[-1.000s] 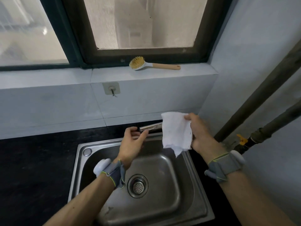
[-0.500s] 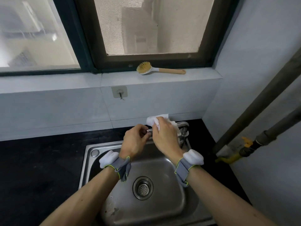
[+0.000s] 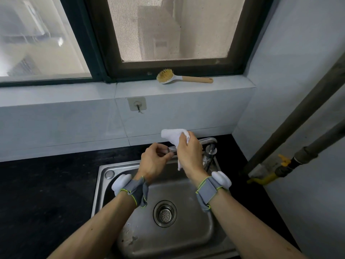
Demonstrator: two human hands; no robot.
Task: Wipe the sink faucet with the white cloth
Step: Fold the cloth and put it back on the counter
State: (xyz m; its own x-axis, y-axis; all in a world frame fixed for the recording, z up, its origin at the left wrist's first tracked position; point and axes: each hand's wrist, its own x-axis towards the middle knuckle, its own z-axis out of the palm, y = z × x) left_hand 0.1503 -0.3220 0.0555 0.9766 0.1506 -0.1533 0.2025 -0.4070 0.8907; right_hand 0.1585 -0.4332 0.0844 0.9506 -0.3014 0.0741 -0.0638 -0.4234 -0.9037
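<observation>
The chrome faucet [image 3: 209, 142] rises at the back right corner of the steel sink [image 3: 104, 184], its spout swung left over the basin. My left hand [image 3: 154, 162] pinches the spout's tip. My right hand [image 3: 189, 153] is wrapped around the middle of the spout with the white cloth [image 3: 172, 134] bunched under its fingers; the cloth sticks out above the hand and a corner hangs below. Most of the spout is hidden by both hands.
A dish brush [image 3: 179, 77] with a wooden handle lies on the window ledge. A wall hook [image 3: 137, 104] is stuck to the tiles. Dark pipes [image 3: 298, 116] and a yellow-handled valve [image 3: 283, 159] run along the right wall. Black countertop [image 3: 46, 184] surrounds the sink.
My right hand carried the cloth from the right of the faucet onto the spout and closed around it. My left hand has stayed at the spout tip.
</observation>
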